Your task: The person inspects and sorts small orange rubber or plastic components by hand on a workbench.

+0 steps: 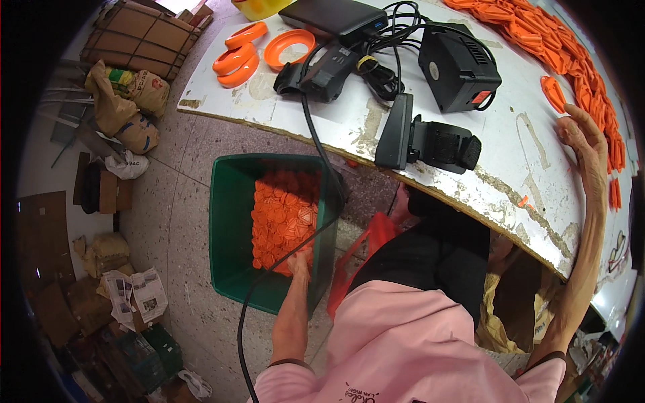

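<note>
My left hand (300,260) reaches down into a green bin (226,221) beside the table. It touches a heap of small orange plastic pieces (279,215) there, and its fingertips are hidden among them. My right hand (583,134) is over the table's right side, fingers apart and nothing visible in them. Just beyond its fingertips lies a single orange oval piece (553,94). A long pile of similar orange pieces (571,50) curves along the table's far right edge.
On the white, worn table (517,141) lie orange rings (235,64), a black power bank (332,19), a black boxy device (457,67) and a strapped black device (430,141). A black cable (316,127) hangs across the bin. Sacks (134,94) and cardboard boxes stand at the left.
</note>
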`<state>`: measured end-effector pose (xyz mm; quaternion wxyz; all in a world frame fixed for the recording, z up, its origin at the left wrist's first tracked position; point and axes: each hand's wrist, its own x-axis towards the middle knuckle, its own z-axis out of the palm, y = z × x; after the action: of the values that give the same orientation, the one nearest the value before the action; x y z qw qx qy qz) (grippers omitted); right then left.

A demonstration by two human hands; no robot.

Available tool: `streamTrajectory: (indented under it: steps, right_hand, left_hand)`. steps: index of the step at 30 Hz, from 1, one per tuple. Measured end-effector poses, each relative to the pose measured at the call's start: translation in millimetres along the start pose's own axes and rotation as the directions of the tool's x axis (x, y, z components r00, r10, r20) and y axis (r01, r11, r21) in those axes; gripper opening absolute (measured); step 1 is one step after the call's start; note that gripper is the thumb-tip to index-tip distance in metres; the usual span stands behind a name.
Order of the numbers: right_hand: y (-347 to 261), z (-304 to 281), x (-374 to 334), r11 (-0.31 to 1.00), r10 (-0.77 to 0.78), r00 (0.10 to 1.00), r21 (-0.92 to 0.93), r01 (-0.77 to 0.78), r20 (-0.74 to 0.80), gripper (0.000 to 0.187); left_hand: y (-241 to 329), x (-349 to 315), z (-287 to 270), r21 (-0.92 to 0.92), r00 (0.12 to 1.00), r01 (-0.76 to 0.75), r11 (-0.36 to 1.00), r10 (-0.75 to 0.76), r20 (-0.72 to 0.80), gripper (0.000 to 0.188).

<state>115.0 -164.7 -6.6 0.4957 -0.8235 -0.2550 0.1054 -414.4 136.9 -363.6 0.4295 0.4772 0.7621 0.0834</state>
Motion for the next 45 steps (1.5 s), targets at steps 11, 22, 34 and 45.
streamTrajectory:
  steps: [11,22,34,45]
  right_hand:
    - [-21,1,-1,0.985,-0.098,0.981,0.125,0.120,-0.166,0.024]
    - [-4,9,15,0.841,-0.485,0.832,-0.403,0.361,-0.268,0.040]
    - [-11,20,6,0.848,-0.371,0.928,-0.417,0.328,-0.025,0.035]
    - [3,11,2,0.846,-0.385,0.920,-0.427,0.319,-0.075,0.048]
  left_hand:
    - [15,-13,11,-0.006,0.901,-0.433,0.901,0.433,-0.007,0.049]
    - [205,-270,-8,-0.363,0.033,-0.915,0.173,0.932,0.362,0.022]
    - [353,-439,86,-0.802,-0.541,-0.519,-0.294,0.840,0.043,0.035]
    - [393,-426,159,-0.572,-0.291,-0.804,-0.162,0.946,0.141,0.041]
